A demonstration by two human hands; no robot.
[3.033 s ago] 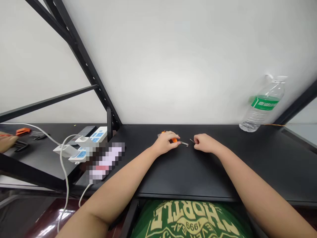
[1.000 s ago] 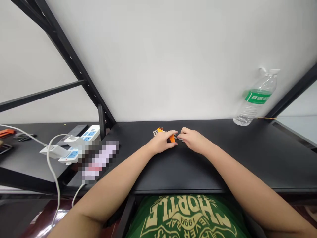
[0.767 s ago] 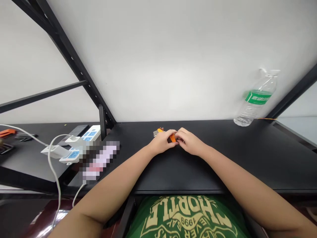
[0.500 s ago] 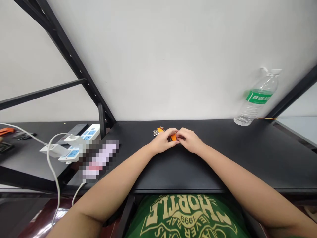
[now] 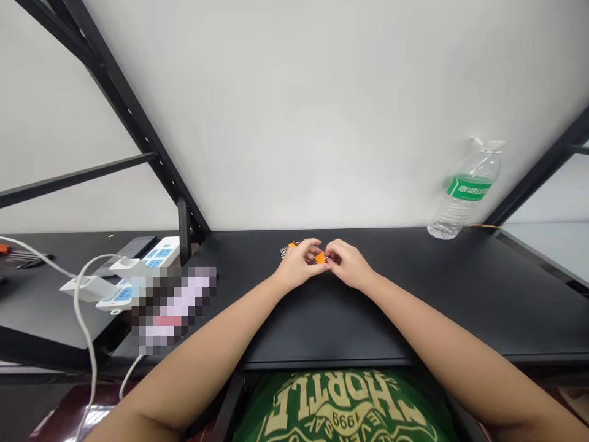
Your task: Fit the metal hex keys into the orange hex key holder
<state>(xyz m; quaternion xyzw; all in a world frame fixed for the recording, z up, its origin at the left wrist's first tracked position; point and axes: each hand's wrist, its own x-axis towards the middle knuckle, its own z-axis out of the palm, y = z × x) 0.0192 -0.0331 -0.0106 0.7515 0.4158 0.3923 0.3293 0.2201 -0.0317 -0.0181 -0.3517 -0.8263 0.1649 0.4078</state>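
Observation:
An orange holder of hex keys [image 5: 319, 258] lies on the black table [image 5: 414, 294] near the wall, its metal key ends [image 5: 286, 249] sticking out to the left. My left hand [image 5: 299, 265] is closed around the holder. My right hand [image 5: 347, 265] meets it from the right, its fingers pinched at the holder's right end; what they pinch is hidden.
A clear water bottle [image 5: 462, 195] with a green label stands at the back right. A white power strip [image 5: 138, 273] with plugs and cables lies at the left. Black rack posts [image 5: 184, 230] rise at both sides. More dark tools [image 5: 23, 259] lie far left.
My right hand, which held a loose hex key apart from the holder three seconds ago, has moved left and joined my left hand at the orange holder. The view has shifted slightly.

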